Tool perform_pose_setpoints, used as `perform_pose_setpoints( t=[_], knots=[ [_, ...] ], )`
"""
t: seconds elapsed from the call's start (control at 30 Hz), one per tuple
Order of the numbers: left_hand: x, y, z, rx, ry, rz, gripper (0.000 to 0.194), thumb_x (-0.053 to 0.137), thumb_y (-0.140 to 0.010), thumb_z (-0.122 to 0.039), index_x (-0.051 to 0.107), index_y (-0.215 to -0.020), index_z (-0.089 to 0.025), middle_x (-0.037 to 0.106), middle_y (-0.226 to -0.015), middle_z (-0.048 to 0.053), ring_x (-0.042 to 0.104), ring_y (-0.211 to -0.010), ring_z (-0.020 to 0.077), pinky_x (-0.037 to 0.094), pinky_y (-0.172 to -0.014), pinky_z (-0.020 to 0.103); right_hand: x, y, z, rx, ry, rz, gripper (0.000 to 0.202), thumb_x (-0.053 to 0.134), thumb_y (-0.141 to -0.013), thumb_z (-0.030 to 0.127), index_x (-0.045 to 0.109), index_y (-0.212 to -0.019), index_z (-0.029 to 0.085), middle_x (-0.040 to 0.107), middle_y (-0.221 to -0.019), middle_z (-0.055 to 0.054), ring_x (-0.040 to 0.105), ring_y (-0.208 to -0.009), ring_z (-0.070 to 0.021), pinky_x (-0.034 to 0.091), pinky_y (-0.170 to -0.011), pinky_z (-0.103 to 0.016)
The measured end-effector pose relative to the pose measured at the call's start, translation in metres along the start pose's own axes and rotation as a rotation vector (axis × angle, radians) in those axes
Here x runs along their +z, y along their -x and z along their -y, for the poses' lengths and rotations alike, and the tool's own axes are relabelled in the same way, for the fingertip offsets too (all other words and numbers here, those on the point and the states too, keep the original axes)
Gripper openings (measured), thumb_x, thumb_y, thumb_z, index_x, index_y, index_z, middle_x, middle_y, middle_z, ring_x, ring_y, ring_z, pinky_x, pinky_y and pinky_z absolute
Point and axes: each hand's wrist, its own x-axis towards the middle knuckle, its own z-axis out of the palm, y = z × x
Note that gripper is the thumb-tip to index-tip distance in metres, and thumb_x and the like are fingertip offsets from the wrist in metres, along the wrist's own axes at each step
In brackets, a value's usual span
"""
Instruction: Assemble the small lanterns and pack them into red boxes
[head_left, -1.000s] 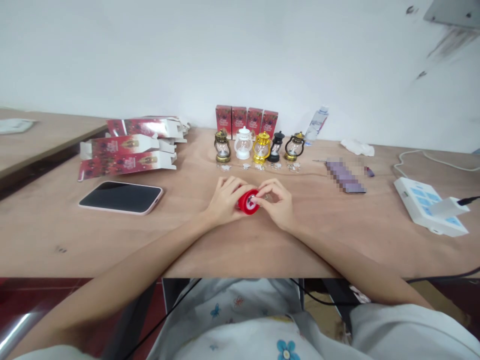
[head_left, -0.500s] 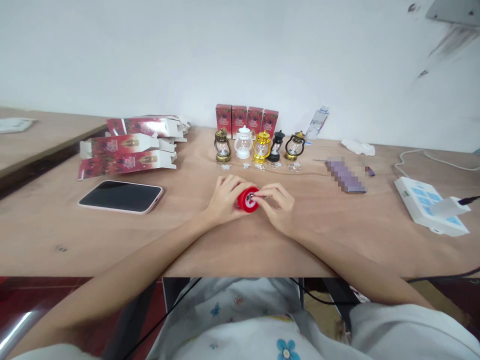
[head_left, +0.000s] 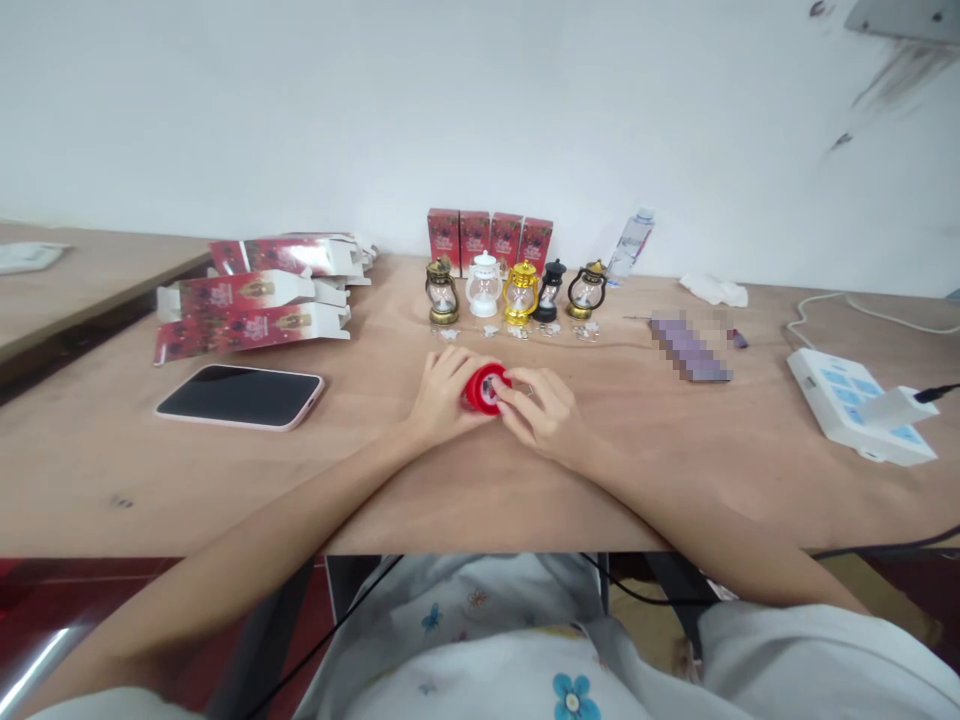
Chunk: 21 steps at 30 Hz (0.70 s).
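Observation:
A small red lantern (head_left: 480, 390) lies in my left hand (head_left: 444, 395), whose fingers are wrapped round it. Its round base is turned toward my right side and shows a pale recess with a small dark part inside. My right hand (head_left: 551, 415) has its thumb and index finger together at that recess. A thin bit of metal shows beside the right fingers, too small to name. Beyond my hands, several miniature lanterns stand in a row, among them a white lantern (head_left: 485, 284) and a gold lantern (head_left: 520, 293). Small keyring pieces (head_left: 547, 329) lie before them.
Red boxes (head_left: 475, 240) stand behind the lanterns. Flattened red cartons (head_left: 255, 310) and a phone (head_left: 240, 395) lie at left. To the right are a clear bottle (head_left: 631, 245), a pixelated purple item (head_left: 688, 348), a tissue (head_left: 714, 290) and a white power strip (head_left: 855, 405).
Both hands and the red lantern have shifted slightly left and up. My right fingertips have moved on the lantern's base, and the dark part between them shows less.

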Motion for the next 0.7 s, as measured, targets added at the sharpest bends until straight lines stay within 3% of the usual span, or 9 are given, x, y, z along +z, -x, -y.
perform_pose_setpoints(
  t=[0.2,0.33,0.43,0.6,0.7],
  knots=[
    [-0.003,-0.003,0.011,-0.078,-0.070,-0.103,0.044,0.065,-0.075,-0.046,0.055,-0.107,-0.018,0.061,-0.099,0.007,0.055,-0.094,0.0243,0.036,-0.079,0.036,0.004,0.004,-0.008,0.281,-0.194,0.042,0.035,0.044,-0.087,0.014,0.051,-0.120,0.019,0.057,-0.112,-0.012,0.055,-0.106,-0.0217,0.047,-0.089,-0.039],
    [-0.004,-0.003,0.021,-0.145,-0.106,-0.154,0.044,0.066,-0.074,-0.044,0.056,-0.107,-0.017,0.061,-0.101,0.008,0.055,-0.096,0.0256,0.037,-0.080,0.037,0.006,0.009,-0.015,0.246,-0.217,0.338,0.036,0.052,-0.078,0.012,0.054,-0.114,0.016,0.063,-0.102,-0.011,0.053,-0.097,-0.0250,0.045,-0.083,-0.041],
    [-0.002,-0.002,0.023,-0.178,-0.115,-0.144,0.045,0.066,-0.074,-0.046,0.056,-0.108,-0.018,0.061,-0.102,0.008,0.054,-0.098,0.0257,0.037,-0.081,0.037,0.009,0.011,-0.017,0.216,-0.202,0.446,0.031,0.057,-0.079,0.015,0.058,-0.110,0.015,0.065,-0.098,-0.011,0.052,-0.099,-0.0254,0.042,-0.081,-0.040],
    [-0.001,-0.001,0.020,-0.148,-0.101,-0.108,0.050,0.068,-0.072,-0.046,0.054,-0.111,-0.019,0.060,-0.103,0.007,0.054,-0.098,0.0245,0.036,-0.082,0.035,0.011,0.010,-0.018,0.166,-0.228,0.422,0.016,0.056,-0.087,0.024,0.062,-0.100,0.017,0.066,-0.091,-0.008,0.053,-0.091,-0.0217,0.042,-0.078,-0.037],
    [-0.001,-0.001,0.020,-0.125,-0.102,-0.086,0.049,0.067,-0.073,-0.045,0.054,-0.112,-0.019,0.060,-0.102,0.007,0.053,-0.097,0.0244,0.035,-0.080,0.035,0.007,0.007,-0.014,0.129,-0.326,0.267,0.015,0.056,-0.088,0.025,0.061,-0.099,0.017,0.063,-0.094,-0.008,0.057,-0.088,-0.0181,0.047,-0.077,-0.034]
  ],
)
